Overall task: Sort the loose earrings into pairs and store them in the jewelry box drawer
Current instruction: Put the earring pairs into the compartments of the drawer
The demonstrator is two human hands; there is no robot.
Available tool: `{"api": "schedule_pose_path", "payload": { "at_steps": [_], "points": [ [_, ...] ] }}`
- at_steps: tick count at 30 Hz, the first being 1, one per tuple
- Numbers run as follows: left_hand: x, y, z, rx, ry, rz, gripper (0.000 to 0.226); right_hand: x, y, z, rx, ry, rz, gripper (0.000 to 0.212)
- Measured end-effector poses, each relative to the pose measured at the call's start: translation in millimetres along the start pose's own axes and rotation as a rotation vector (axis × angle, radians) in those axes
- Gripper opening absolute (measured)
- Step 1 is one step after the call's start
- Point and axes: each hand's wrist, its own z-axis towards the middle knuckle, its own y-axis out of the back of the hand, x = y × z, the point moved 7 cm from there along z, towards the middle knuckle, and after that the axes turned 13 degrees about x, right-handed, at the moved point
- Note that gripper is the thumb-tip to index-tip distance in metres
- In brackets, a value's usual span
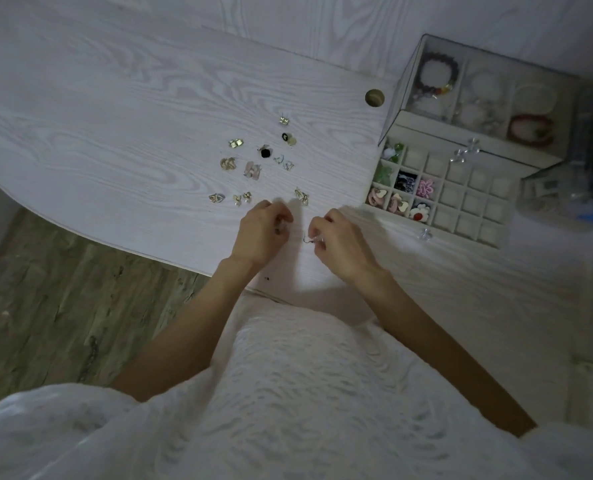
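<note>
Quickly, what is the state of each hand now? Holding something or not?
Left hand: fingers curled, seems to pinch something small; what it is cannot be told.
Right hand: pinching a hook earring.

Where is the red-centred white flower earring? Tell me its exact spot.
In the head view, the white flower earring sits in the open drawer of the jewelry box, front row, third compartment from the left, right of the heart earrings.
</note>
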Motion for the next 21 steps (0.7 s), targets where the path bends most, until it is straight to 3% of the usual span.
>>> {"api": "schedule_pose_path", "payload": {
  "at_steps": [8,12,21],
  "points": [
    [-14.5,-5.5,7.7,0.038,-0.070,0.014,0.017,-66.5,113.4,-19.8,-0.427,-0.210,0.225,0.008],
    [-33.8,-0.3,17.9,0.018,-0.125,-0.029,0.018,-94.6,146.9,-22.5,-0.590,-0.229,0.176,0.008],
    [-118.3,11.3,67.7,0.001,-0.353,-0.175,0.017,-116.2,125.5,9.0,-0.476,-0.319,0.051,0.019]
  ]
}}
